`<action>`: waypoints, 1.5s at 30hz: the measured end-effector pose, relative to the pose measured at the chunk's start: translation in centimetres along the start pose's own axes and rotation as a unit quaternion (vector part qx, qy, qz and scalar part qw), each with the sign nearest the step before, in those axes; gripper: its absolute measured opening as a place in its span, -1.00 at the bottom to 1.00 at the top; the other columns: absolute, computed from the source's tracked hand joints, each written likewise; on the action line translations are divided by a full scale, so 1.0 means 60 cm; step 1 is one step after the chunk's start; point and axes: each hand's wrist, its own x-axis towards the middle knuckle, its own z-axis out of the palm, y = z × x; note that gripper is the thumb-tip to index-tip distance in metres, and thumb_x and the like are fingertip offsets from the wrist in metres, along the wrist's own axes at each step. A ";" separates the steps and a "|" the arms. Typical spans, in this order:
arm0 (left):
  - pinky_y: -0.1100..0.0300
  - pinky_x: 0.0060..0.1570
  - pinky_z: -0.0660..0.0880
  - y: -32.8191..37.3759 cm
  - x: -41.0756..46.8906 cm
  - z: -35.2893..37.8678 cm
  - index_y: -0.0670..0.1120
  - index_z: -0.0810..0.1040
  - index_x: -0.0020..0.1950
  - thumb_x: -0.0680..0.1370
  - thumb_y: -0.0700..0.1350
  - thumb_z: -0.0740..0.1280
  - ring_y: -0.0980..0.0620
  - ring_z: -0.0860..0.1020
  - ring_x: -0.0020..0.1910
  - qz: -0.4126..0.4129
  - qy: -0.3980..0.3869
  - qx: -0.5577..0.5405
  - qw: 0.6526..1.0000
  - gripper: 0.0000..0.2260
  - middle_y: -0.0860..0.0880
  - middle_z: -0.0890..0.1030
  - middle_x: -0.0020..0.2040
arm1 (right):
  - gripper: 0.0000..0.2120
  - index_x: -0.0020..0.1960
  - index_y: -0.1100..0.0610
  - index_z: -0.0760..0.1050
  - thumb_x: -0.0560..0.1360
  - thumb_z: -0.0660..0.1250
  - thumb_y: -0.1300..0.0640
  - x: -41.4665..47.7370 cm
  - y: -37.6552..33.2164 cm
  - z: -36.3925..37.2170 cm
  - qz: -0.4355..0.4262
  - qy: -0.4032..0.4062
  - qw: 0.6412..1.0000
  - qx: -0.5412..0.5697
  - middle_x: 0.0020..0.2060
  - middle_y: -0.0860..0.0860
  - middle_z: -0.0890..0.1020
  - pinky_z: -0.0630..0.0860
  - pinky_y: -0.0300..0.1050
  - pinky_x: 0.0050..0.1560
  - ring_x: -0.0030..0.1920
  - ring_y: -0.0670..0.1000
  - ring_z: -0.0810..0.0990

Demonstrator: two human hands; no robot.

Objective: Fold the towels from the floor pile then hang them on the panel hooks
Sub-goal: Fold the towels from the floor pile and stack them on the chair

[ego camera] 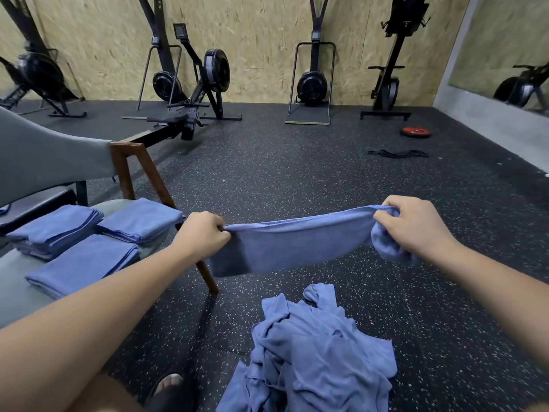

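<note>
A blue towel (285,248) hangs stretched between my two hands above the floor. My left hand (203,233) pinches its left corner. My right hand (413,224) grips the right end, where the cloth is bunched under the fingers. Below, a crumpled pile of blue towels (315,355) lies on the dark speckled floor (297,173). Folded blue towels (89,233) sit in three stacks on the grey chair seat (17,281) at my left.
The chair's wooden leg (205,269) slants down just left of the hanging towel. Rowing and ski machines (190,84) line the plywood wall. A red weight plate (415,132) and black cords (398,153) lie far right. My sandalled foot (169,388) is near the pile.
</note>
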 end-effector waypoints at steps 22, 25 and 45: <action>0.23 -0.39 0.25 0.119 -0.053 -0.060 -0.02 0.43 -0.38 0.53 0.02 0.39 0.08 0.31 -0.39 0.157 -0.054 -0.109 0.980 -0.68 0.04 0.43 -0.45 | -0.75 0.07 -0.18 0.65 0.45 0.59 -0.20 -0.041 -0.047 0.034 -0.115 -0.134 0.984 0.041 0.02 -0.27 0.71 0.51 -0.12 0.16 0.08 -0.24 0.64; 0.19 -0.40 0.21 0.149 -0.069 -0.072 -0.12 0.41 -0.35 0.56 0.00 0.41 0.09 0.22 -0.40 0.154 -0.078 -0.145 0.974 -0.64 0.06 0.32 -0.45 | -0.71 0.05 -0.19 0.67 0.43 0.59 -0.27 -0.066 -0.087 0.036 -0.163 -0.168 0.970 0.064 0.00 -0.30 0.72 0.55 -0.12 0.21 0.08 -0.27 0.65; -0.05 0.05 0.49 0.175 -0.101 -0.139 0.06 0.71 0.18 0.45 -0.22 0.30 -0.09 0.63 -0.01 0.155 -0.239 -0.335 0.898 -0.62 -0.13 0.76 0.09 | -0.84 -0.16 0.04 0.54 0.55 0.44 0.22 -0.106 -0.157 0.010 -0.269 -0.151 0.945 0.110 -0.48 -0.05 0.44 0.23 -0.28 -0.37 -0.42 -0.10 0.29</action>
